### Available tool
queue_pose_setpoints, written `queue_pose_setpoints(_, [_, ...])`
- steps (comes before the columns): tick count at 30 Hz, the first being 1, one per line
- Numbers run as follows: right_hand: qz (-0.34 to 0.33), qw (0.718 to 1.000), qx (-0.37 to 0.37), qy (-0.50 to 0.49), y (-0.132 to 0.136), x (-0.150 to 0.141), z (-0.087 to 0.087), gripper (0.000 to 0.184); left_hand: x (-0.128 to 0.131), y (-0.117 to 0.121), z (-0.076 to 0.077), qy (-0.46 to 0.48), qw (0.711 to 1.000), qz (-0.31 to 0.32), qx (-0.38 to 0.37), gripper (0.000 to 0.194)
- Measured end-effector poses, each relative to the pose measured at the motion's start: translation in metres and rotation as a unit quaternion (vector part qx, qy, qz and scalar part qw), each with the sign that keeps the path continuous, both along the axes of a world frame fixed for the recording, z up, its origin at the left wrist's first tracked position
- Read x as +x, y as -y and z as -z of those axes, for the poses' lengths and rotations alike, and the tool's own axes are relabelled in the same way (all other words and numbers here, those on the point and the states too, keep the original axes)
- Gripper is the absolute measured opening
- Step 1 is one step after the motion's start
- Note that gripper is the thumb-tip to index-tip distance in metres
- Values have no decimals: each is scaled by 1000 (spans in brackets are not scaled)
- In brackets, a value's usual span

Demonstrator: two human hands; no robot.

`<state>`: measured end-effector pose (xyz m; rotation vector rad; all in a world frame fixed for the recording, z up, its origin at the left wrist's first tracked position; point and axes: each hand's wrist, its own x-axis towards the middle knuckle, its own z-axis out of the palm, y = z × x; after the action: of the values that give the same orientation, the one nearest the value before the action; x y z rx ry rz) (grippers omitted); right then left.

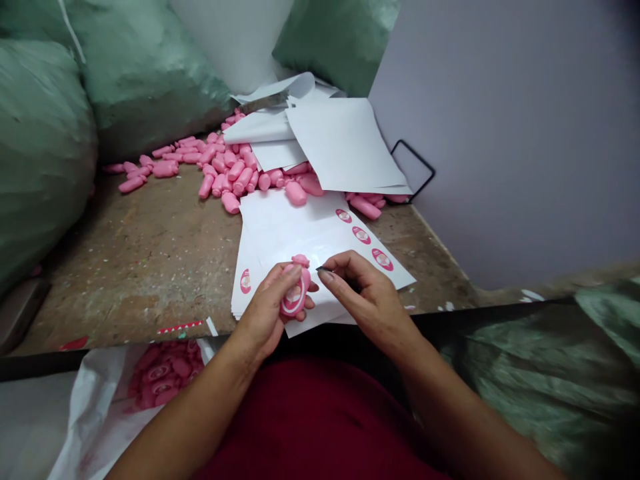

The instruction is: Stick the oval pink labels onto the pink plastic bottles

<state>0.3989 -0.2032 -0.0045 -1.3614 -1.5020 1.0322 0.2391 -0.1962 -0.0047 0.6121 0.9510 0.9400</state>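
My left hand (273,303) is wrapped around a small pink plastic bottle (299,273), its oval label facing up and its neck pointing away from me. Just to the right, the thumb and fingers of my right hand (363,287) pinch a small dark pointed tool (323,269), mostly hidden in the grip. Its tip is close to the bottle but apart from it. Beneath both hands lies a stack of white label sheets (280,227). A few oval pink stickers (361,235) remain along the top sheet's right side, and one is at its left edge.
Many pink bottles (235,170) are heaped behind the sheets, partly under loose white papers (345,143). Large green sacks (145,67) stand at the back left. A black wire frame (420,167) leans by the wall. Below the table edge, a white bag (95,387) holds labelled bottles.
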Motion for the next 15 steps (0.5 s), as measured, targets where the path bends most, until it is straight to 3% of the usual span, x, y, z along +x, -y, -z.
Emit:
queue_pose_setpoints(5, [4,1000,-14,-22,0,1,5,21,-5,0,-6,73,996,22,-42,34])
queue_pose_setpoints(12, [38,997,-11,-60,-1,4,3,19,-12,4,-12,86,992,62,-66,70])
queue_pose_setpoints(15, [23,993,-41,-111,12,13,-5,21,-19,7,-12,84,992,74,-60,78])
